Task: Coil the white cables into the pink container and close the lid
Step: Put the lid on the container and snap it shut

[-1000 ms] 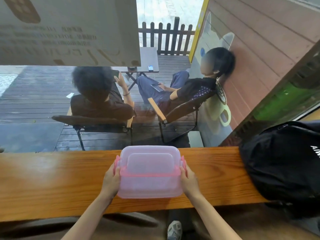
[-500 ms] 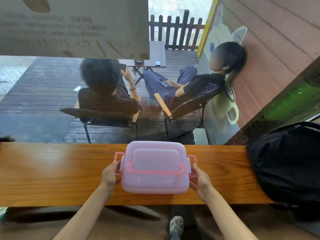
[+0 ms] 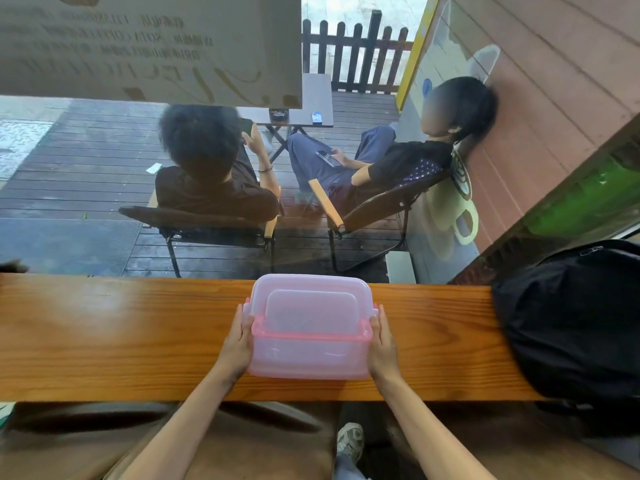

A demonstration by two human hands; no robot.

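The frosted lid (image 3: 311, 306) hides the pink container (image 3: 309, 355)'s contents; at the right edge, a black bag (image 3: 571, 323), perhaps a backpack, is cut off.

The pink container (image 3: 309, 355) sits upright on the wooden counter (image 3: 121, 337), about midway along it and close to the near edge. It is a translucent rectangular tub with rounded corners — a deeper pink band runs round its rim. Its pale lid (image 3: 311, 301) lies on top, with a raised rectangular panel in the middle. Contents cannot be made out through the cloudy plastic.
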